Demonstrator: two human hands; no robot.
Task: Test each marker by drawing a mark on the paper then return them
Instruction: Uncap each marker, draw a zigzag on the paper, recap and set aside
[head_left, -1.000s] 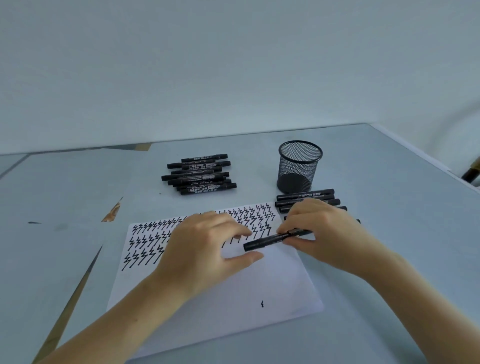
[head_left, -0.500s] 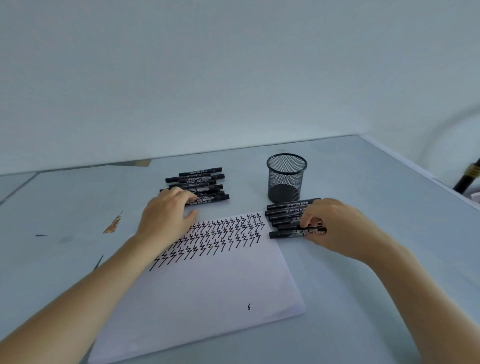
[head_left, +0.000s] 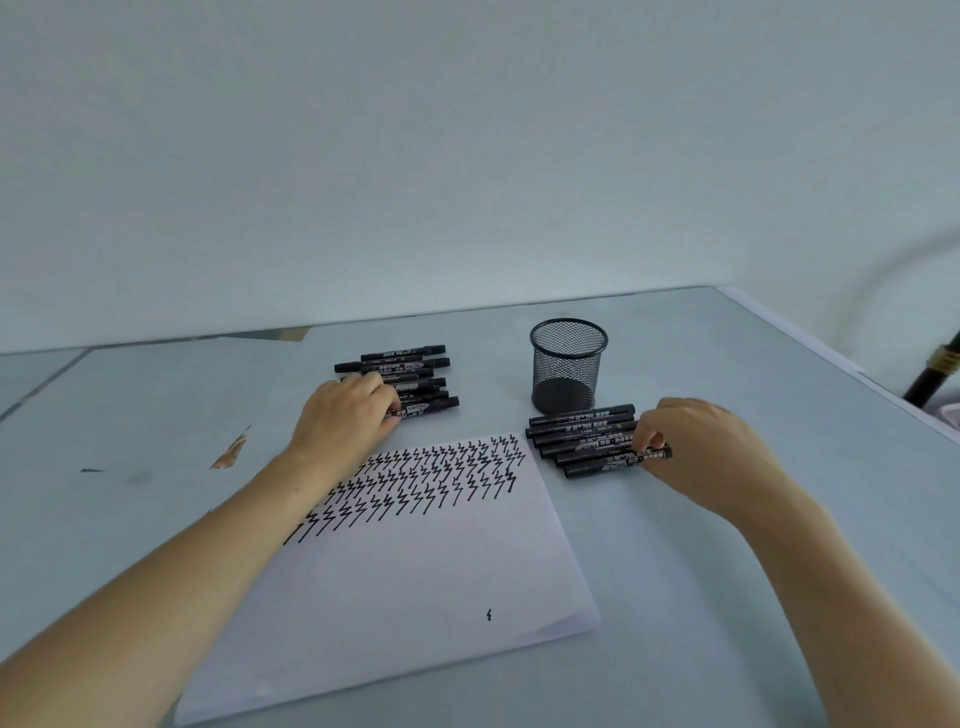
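Judging by looks, the markers were light, stiff, smooth barrels, prob. best pinched mid-barrel. Left hand (head_left: 345, 415) curled over the far marker pile (head_left: 410, 382) beyond the paper (head_left: 415, 571), fingers gripping its nearest marker. Right hand (head_left: 696, 447) pinched the end of a marker in the row (head_left: 582, 439) by the mesh cup (head_left: 568, 366).

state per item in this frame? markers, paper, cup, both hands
left marker pile: capped, lying stacked on the table.
right marker row: capped, lying side by side.
paper: flat, rows of zigzag marks across its top, one small mark lower down.
mesh cup: upright, looks empty.
left hand: fingers on the left marker pile.
right hand: fingertips pinching a marker in the right marker row.
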